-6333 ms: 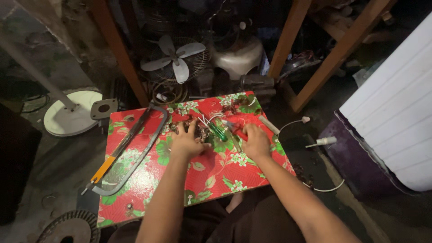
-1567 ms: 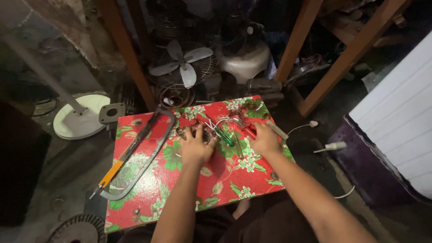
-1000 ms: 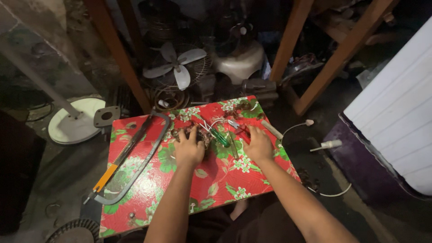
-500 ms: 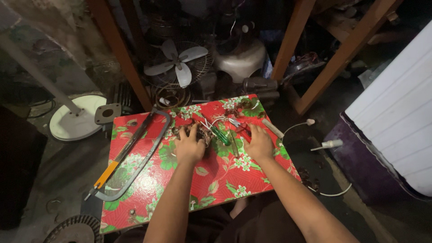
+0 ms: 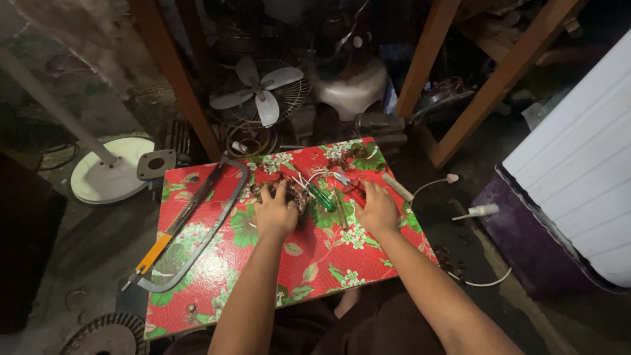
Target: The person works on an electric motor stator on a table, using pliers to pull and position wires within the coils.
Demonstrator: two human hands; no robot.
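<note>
You sit at a low table (image 5: 197,276) covered in red floral oilcloth, in a dim, cluttered workshop; your left hand (image 5: 275,212) lies with fingers spread loosely over a dark motor coil with trailing wires (image 5: 299,189) near the table's far edge, and I cannot tell whether it grips. Your right hand (image 5: 376,209) rests flat and unclenched just right of a green-handled screwdriver (image 5: 322,197) beside that coil. A hacksaw (image 5: 190,227) lies diagonally on the table's left side; beyond the table's far edge stand a bare fan blade (image 5: 259,92), wooden legs (image 5: 420,66) and, off to the left, a round white fan base (image 5: 108,171).
</note>
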